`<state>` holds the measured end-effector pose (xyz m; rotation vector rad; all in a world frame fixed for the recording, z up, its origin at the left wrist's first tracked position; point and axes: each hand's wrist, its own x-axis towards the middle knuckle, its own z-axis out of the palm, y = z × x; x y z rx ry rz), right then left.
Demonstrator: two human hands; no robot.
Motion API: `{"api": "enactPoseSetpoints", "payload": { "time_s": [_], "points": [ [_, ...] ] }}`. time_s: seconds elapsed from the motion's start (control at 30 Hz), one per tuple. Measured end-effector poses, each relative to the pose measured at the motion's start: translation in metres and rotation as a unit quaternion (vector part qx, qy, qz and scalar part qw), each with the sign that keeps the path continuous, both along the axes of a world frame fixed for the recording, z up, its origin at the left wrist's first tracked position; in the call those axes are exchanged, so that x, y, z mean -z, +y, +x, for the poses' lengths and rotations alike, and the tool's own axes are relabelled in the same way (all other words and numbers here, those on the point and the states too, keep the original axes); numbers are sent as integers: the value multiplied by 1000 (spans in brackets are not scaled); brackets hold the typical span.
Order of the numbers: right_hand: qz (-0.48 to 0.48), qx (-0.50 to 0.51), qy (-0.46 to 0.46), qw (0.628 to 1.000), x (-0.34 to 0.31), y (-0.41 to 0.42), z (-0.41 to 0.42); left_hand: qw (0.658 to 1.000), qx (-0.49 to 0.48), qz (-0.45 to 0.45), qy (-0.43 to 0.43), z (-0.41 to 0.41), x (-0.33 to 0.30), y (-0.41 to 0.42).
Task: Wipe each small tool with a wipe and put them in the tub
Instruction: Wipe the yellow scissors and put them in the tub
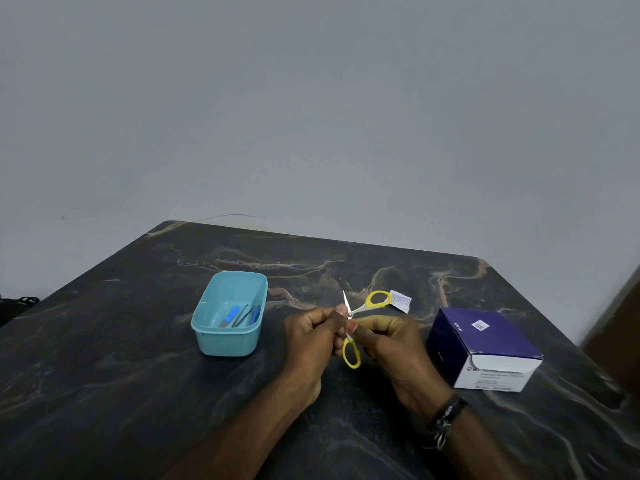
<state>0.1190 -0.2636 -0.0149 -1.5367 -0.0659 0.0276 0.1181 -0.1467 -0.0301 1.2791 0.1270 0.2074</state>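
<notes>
Head-camera footage was filled mostly by a dark marbled table [138, 393], on which everything else was laid out. A purple-and-white box of alcohol swabs [485, 348] was seen at the right, well apart from the teal tub [207, 337] at the left, in which several small tools [240, 315] had already been placed: blue handles and thin metal shafts could be made out, though their exact kind could not be told.

Between box and tub, a pair of yellow-handled scissors [360, 308] was held above the table with its blades spread wide. The left hand [311, 337] was closed, its fingertips pinched around the blades near the pivot; the right hand [388, 344] was likewise curled and pinched on the lower part of the tool. A wipe was probably pressed between the fingers, but it was hidden from view. A torn white sachet [400, 301] was left lying just beyond the upper handle.

The chief risk was judged to be a cut: one bare point was aimed upward beside the left fingertips, and a slip along a wet edge could draw skin across it. The scissors might also be dropped if the small grip were loosened, or the hidden blade left unwiped.
</notes>
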Motion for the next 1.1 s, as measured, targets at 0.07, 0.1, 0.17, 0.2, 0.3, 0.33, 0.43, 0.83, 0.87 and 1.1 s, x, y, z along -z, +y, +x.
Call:
{"api": "enactPoseSetpoints", "payload": {
  "time_s": [0.07, 0.1, 0.17, 0.2, 0.3, 0.33, 0.43, 0.83, 0.87, 1.1],
  "points": [
    [7, 14, -7, 1000, 0, -1, 0, 1000, 12, -7, -3, -1, 0, -2],
    [10, 19, -8, 1000, 0, -1, 0, 1000, 14, -12, -4, -2, -1, -3],
    [24, 17, 1, 1000, -1, -1, 0, 1000, 12, -29, 1, -1, -2, -3],
    [35, 15, 7, 999, 0, -1, 0, 999, 11, -39, 6, 0, -2, -3],
    [77, 15, 25, 997, 0, -2, 2, 998, 10, -57, 20, 1, -2, 0],
    [92, 14, 31, 995, 0, -3, 3, 998, 15, -61, 24, 1, -2, 0],
    [109, 13, 50, 993, 0, -4, 4, 996, 34, -73, 31, 0, -2, -2],
    [73, 43, 34, 996, -3, -4, 3, 993, 32, -112, 25, -2, -7, -1],
    [72, 42, 34, 996, -3, -4, 2, 993, 34, -109, 25, -1, -7, -1],
    [88, 15, 45, 995, -6, -4, 0, 995, 44, -83, 28, -2, -3, -4]
  ]
}}
